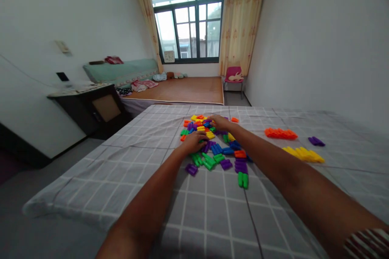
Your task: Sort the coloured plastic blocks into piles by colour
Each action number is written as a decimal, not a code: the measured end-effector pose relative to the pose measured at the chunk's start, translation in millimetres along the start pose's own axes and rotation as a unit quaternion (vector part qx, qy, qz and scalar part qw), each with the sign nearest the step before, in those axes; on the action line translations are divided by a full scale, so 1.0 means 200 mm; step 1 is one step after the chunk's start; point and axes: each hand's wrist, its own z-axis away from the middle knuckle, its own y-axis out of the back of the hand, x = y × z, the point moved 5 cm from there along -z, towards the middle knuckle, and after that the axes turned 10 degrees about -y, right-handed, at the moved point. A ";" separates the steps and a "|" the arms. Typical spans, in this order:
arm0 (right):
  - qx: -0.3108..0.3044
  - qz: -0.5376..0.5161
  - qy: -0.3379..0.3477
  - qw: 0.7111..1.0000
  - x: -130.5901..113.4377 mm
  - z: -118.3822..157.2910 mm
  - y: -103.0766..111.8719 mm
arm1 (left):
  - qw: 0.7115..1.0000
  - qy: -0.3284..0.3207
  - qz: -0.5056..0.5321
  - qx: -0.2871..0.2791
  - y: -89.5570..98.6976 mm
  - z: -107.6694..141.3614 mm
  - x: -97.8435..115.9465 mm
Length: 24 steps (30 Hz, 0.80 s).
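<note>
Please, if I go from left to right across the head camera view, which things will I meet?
Cabinet → clock → left hand → right hand → orange row → purple piece at the far right of the bed-like checked cloth.

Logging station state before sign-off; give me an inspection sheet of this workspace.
Surface: grey checked cloth, creased
Job's things: mixed-colour pile of plastic pieces; orange row and yellow row to its right
Clutter: nothing seen beyond scattered pieces, e.g. lone purple piece right of the orange row
Hands: left hand on the pile's left side, right hand at its far side; grip unclear
Cables: thin line on left wall
Surroundings: bed, pink chair, window
</note>
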 end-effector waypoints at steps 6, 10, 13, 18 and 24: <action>-0.038 -0.052 0.080 0.995 -0.21 -0.13 -0.12 | 0.997 0.008 0.070 0.025 0.03 0.06 -0.05; -0.087 -0.063 0.054 0.993 -0.19 -0.11 -0.11 | 0.990 0.089 0.065 0.092 0.07 0.11 -0.14; -0.110 -0.062 0.022 0.992 -0.13 -0.05 -0.08 | 0.986 0.097 0.067 0.119 0.08 0.12 -0.17; -0.095 -0.164 -0.018 0.982 0.03 0.12 0.03 | 0.990 0.087 0.029 0.110 0.06 0.10 -0.15; -0.049 -0.152 -0.091 0.983 0.26 0.33 0.17 | 0.994 0.066 -0.004 0.093 0.05 0.10 -0.13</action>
